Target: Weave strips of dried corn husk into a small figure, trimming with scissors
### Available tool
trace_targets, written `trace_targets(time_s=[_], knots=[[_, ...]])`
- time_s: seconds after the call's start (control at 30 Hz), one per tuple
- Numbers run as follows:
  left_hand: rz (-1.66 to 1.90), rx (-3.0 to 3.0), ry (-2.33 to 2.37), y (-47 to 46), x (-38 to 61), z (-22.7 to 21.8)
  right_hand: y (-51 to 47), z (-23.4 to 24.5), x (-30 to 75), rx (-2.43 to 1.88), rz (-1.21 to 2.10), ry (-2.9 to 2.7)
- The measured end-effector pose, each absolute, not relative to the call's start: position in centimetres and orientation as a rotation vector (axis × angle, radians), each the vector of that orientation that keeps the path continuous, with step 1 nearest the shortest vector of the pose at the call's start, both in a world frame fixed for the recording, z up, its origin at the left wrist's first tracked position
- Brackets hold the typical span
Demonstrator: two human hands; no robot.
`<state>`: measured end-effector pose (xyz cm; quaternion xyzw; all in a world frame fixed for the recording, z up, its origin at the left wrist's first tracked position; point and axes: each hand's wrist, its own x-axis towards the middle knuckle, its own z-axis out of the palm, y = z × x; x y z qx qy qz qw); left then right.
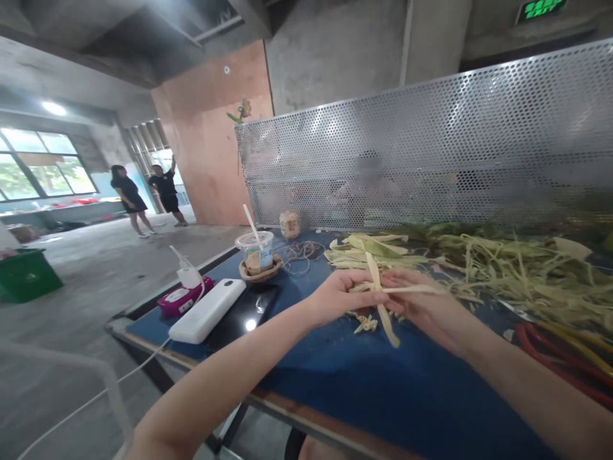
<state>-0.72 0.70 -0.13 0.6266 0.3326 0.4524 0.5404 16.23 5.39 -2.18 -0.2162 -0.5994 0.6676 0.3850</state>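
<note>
Two crossed strips of pale corn husk [389, 324] are between my hands above the blue table [335, 383]. My left hand [343, 295] pinches them near the crossing, its thumb on top. From the other side my right hand [416, 300] closes around the same strips, though its fingertips are partly hidden. One strip hangs down toward the table; the other points sideways across my right hand. Small twisted husk scraps [366, 324] lie just below my hands. Behind them is a pile of flat husk leaves [368, 246].
More shredded husks [517, 268] cover the right side, beside red cords [550, 358]. On the left are a white power bank [208, 311], a dark phone or tablet [253, 313], a purple power strip [179, 300], a drink cup [257, 252] and twine [301, 254]. A perforated metal panel [421, 147] stands behind.
</note>
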Motion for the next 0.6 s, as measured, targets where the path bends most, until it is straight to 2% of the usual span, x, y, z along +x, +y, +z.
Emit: trace_targets(time_s=[0.13,0.27,0.37,0.6], knots=[[1.271,1.405,0.836,1.4,-0.6,-1.2,5.3,-1.9,17.1,-0.553,1.195,-1.846],[1.286,1.392,0.869,1.6,-0.5,-2.1,4.6,-1.7,17.0,-0.521,0.917,-1.916],[1.189,1.409,0.868,1.2,-0.2,-2.2,4.4,-1.6,17.0,-0.652,0.867,-1.912],[1.101,1.567,0.883,0.5,0.3,-1.5,5.6,-2.3,17.9,-0.903,1.008,-1.812]])
